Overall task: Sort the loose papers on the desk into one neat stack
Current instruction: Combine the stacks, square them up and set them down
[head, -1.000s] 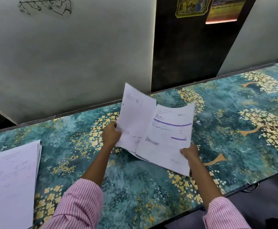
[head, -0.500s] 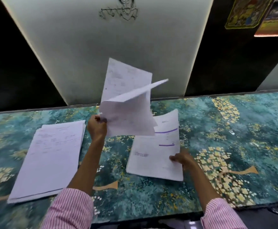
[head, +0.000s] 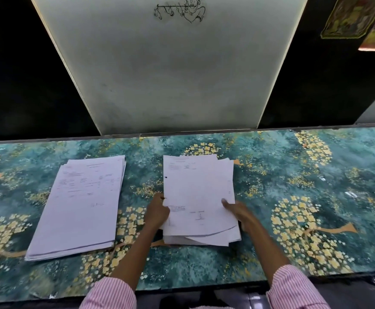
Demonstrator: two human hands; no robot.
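Two piles of white printed papers lie on the desk. The left pile (head: pixel 81 204) is fairly even and nobody touches it. The middle pile (head: pixel 198 197) is looser, its lower sheets fanned out at the near edge. My left hand (head: pixel 156 211) grips the middle pile's left edge, fingers curled round it. My right hand (head: pixel 237 210) holds its right edge, thumb on top of the upper sheet and fingers underneath. Both forearms wear pink striped sleeves.
The desk (head: pixel 315 175) has a teal cover with yellow flower trees. A pale panel (head: pixel 171 74) with a line drawing rises behind it, flanked by dark panels. Posters (head: pixel 356 18) hang at the upper right. The desk's front edge runs just below my sleeves.
My left hand has brought the raised sheets down onto the sheet under my right hand, forming one loose pile. The view has shifted, so the left pile now shows in full.
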